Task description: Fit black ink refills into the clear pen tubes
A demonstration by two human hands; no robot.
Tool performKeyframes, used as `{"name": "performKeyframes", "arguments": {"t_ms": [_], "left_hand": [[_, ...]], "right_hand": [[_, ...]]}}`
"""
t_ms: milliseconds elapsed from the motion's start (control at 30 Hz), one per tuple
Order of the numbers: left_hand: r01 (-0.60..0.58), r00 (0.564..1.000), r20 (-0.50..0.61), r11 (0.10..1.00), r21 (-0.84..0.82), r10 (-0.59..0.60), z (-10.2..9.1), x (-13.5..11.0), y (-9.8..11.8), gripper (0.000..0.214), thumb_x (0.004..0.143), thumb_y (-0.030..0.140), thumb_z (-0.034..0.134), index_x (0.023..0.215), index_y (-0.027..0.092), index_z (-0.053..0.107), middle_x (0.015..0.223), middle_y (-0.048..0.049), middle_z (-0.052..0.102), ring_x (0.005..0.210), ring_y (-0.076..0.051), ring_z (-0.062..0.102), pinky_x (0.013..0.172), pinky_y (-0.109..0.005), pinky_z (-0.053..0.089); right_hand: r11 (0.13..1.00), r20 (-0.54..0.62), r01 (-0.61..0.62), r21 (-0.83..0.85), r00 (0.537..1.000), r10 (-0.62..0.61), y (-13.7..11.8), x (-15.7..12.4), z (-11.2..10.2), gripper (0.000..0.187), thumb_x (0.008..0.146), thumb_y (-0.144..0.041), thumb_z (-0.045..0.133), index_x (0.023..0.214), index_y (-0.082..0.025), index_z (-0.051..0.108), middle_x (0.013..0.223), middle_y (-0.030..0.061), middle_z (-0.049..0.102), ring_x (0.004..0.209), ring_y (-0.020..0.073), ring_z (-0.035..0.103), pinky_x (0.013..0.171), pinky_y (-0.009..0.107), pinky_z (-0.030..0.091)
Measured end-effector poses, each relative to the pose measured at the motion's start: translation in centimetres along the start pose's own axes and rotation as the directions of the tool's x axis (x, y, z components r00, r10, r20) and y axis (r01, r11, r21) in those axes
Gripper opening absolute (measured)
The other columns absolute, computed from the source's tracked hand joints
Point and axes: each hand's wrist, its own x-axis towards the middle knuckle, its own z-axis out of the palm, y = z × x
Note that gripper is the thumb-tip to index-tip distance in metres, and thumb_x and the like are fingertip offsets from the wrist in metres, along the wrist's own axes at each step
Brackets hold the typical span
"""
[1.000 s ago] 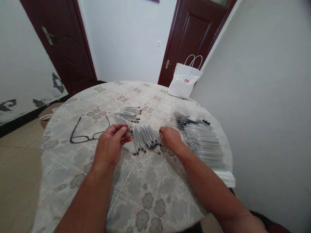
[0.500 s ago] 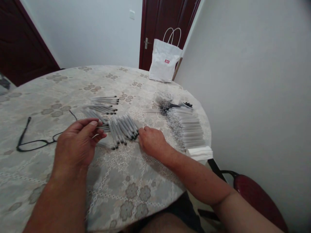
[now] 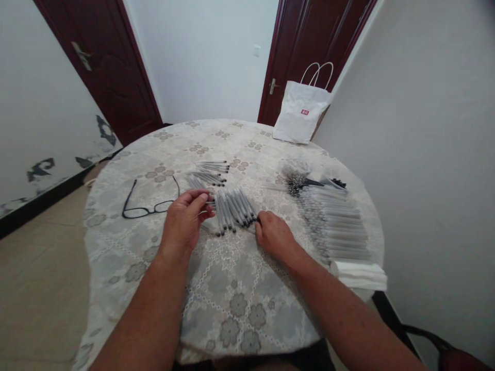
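Observation:
A loose pile of clear-barrelled pens (image 3: 232, 206) with black ends lies on the patterned tablecloth between my hands. My left hand (image 3: 184, 214) is at the pile's left side, thumb and forefinger pinched together; what lies between them is too small to make out. At the right end of the pile, by the black pen ends, my right hand (image 3: 276, 234) has its fingers curled closed. A dark bit shows at its fingertips, but its grip is mostly hidden. Smaller groups of similar pens (image 3: 211, 178) lie just beyond the pile.
Black-framed glasses (image 3: 141, 212) lie open at the left. On the right are a large stack of clear tubes (image 3: 340, 221), a bunch of dark-tipped parts (image 3: 296, 184), small black pieces (image 3: 339, 183) and folded white tissue (image 3: 359, 275). A white paper bag (image 3: 299, 113) stands at the back.
The camera view has swung left, so the table and everything on it appears further right. Both hands stay at the pen pile with nearly the same closed poses.

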Motion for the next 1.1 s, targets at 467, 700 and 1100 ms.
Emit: {"name": "performKeyframes", "arguments": {"t_ms": [467, 700, 1100], "left_hand": [[0.005, 0.999, -0.033, 1.000, 0.020, -0.004, 0.2, 0.0, 0.0, 0.027, 0.070, 0.031, 0.078, 0.091, 0.016, 0.071, 0.087, -0.0030, 0.070, 0.062, -0.011, 0.061, 0.058, -0.025, 0.055], [0.005, 0.999, -0.042, 0.999, 0.040, -0.003, 0.5, -0.3, 0.1, 0.022, 0.071, 0.027, 0.076, 0.088, 0.015, 0.071, 0.085, -0.0029, 0.069, 0.062, -0.011, 0.060, 0.057, -0.024, 0.055], [-0.009, 1.000, -0.027, 0.997, 0.072, 0.011, 1.0, -0.2, -0.6, 0.021, 0.069, 0.021, 0.076, 0.088, 0.014, 0.070, 0.081, -0.0016, 0.069, 0.060, -0.012, 0.061, 0.056, -0.027, 0.056]], "right_hand": [[0.981, -0.084, 0.191, -0.028, 0.978, -0.192, -0.1, 3.9, -4.9, 0.026, 0.101, -0.030, 0.043, 0.107, -0.019, 0.065, 0.104, 0.0097, 0.074, 0.092, 0.0206, 0.066, 0.080, 0.029, 0.042], [0.924, -0.456, 0.369, 0.103, 0.843, -0.286, 2.5, 3.3, -12.2, 0.026, 0.101, -0.027, 0.043, 0.105, -0.016, 0.066, 0.092, 0.0036, 0.069, 0.084, 0.0146, 0.061, 0.081, 0.029, 0.043], [0.996, 0.267, 0.003, -0.088, 0.964, 0.020, 12.7, -14.2, -13.4, 0.018, 0.094, -0.040, 0.057, 0.090, -0.025, 0.067, 0.083, 0.0035, 0.070, 0.074, 0.0179, 0.062, 0.066, 0.028, 0.041]]}}
